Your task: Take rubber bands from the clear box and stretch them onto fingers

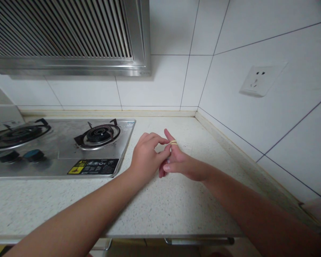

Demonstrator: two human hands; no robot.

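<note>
Above the countertop, my two hands meet near the middle of the view. A pale yellowish rubber band (173, 142) is looped around the outstretched index finger of my right hand (182, 163). That hand's thumb points left, and its other fingers bend downward, apart from the index finger and partly hidden behind my left hand. From the left, my left hand (147, 152) pinches the band between thumb and fingertips, close against the right index finger.
A steel gas stove (61, 162) with two burners and dark knobs lies to the left. Over it hangs a range hood (69, 66). The speckled countertop (160, 210) runs to tiled walls, with a socket (256, 80) on the right wall and a drawer handle (198, 241) below.
</note>
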